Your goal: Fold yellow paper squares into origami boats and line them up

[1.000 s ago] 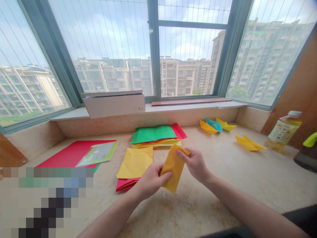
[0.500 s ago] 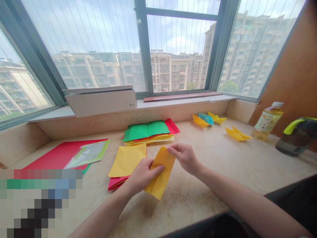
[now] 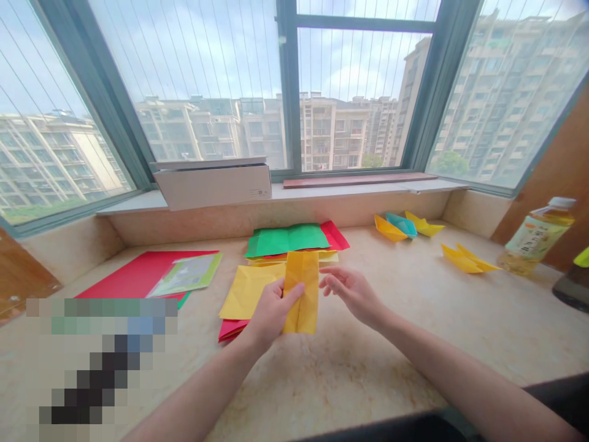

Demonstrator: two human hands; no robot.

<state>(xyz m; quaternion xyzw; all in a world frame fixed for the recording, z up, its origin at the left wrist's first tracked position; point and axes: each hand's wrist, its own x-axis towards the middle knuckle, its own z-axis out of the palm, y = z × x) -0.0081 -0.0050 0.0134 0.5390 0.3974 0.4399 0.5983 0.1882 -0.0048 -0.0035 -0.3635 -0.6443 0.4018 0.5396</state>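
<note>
My left hand (image 3: 275,307) grips a folded sheet of yellow paper (image 3: 306,301), thumb across its front, holding it upright above the counter. Just right of the paper is my right hand (image 3: 352,291), its fingers slightly bent and apart, holding nothing. Behind my left hand lies a stack of folded yellow paper (image 3: 248,291) with red folded paper (image 3: 230,329) under it. Farther back, a creased green sheet (image 3: 289,239) tops another pile with red and yellow paper.
Yellow and blue paper boats (image 3: 399,226) stand at the back right, near a yellow double-pointed paper fold (image 3: 467,259). A drink bottle (image 3: 536,236) and dark jug (image 3: 573,287) are at right. Left lie red sheets (image 3: 124,276) and a clear packet (image 3: 188,273). A white box (image 3: 214,187) rests on the sill.
My right hand has let go of the yellow paper's top corner and moved slightly away. The paper has turned from a slant to nearly upright. The view has shifted left.
</note>
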